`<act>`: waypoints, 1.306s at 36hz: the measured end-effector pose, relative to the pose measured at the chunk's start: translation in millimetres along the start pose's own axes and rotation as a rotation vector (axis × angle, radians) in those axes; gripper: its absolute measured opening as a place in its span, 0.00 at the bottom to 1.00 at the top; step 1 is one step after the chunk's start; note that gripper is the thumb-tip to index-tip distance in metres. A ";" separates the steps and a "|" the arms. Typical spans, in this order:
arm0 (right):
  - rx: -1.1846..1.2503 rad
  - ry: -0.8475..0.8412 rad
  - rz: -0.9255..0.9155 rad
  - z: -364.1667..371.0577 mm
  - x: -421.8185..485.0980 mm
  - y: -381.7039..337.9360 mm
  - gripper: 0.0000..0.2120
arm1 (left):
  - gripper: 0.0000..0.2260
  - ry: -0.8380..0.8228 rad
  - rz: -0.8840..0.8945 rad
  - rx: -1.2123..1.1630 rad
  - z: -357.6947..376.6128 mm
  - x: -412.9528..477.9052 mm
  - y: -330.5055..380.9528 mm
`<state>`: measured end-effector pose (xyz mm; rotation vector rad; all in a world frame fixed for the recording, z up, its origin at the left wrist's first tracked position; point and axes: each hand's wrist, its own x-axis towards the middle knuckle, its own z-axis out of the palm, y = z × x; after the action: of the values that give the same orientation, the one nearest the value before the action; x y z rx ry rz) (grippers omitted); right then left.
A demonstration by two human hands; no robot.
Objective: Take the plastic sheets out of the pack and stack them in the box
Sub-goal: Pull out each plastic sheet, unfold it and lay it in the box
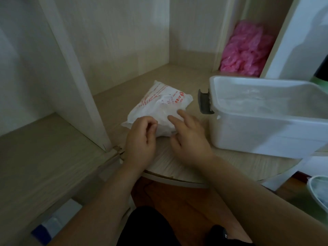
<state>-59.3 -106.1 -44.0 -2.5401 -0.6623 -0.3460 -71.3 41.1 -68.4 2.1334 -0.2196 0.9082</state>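
A white plastic pack (158, 107) with red print lies on the wooden shelf (177, 162), with crumpled clear sheets bulging from its top. My left hand (140, 139) sits at the pack's near-left edge, fingers curled, thumb and fingertips close together; whether it pinches plastic is unclear. My right hand (188, 137) rests on the pack's near-right side with index and middle fingers stretched out on the plastic. To the right stands the translucent white box (266, 132), open, with a grey latch (205, 102) on its left end and clear plastic inside.
A vertical white cabinet panel (83, 96) rises left of the pack. A heap of pink plastic (246, 48) fills a compartment at the back right. The shelf's rounded front edge is near my wrists. Another container (317, 190) shows at the lower right.
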 end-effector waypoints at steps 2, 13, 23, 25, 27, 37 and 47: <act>-0.055 -0.180 -0.006 -1.6 7.3 -2.0 0.26 | 0.05 -0.003 -0.177 -0.128 -5.4 3.0 4.4; -0.208 -0.414 0.059 2.2 18.7 -6.3 0.28 | 0.06 0.307 -0.528 -0.344 -34.1 36.0 7.9; -0.002 -0.427 0.112 -10.3 20.6 -18.9 0.28 | 0.05 0.201 -0.216 -0.411 -52.1 86.8 66.2; 0.184 -0.217 0.071 -25.3 20.4 -27.8 0.25 | 0.07 0.109 -0.230 -0.438 -56.9 94.3 67.8; 0.340 0.009 0.056 -45.4 18.2 -39.2 0.22 | 0.09 0.000 -0.226 -0.415 -59.0 97.4 71.3; 0.486 0.240 0.006 -121.7 25.2 -47.0 0.25 | 0.08 -0.294 -0.207 -0.642 -48.3 96.5 105.8; 0.859 0.401 0.345 -159.5 18.1 -23.2 0.10 | 0.50 -0.517 -0.066 -0.274 -43.0 78.4 132.1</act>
<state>-74.6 -163.7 106.8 -1.6482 -0.1443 -0.3373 -93.8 -5.8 82.4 2.0628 -0.4989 0.2539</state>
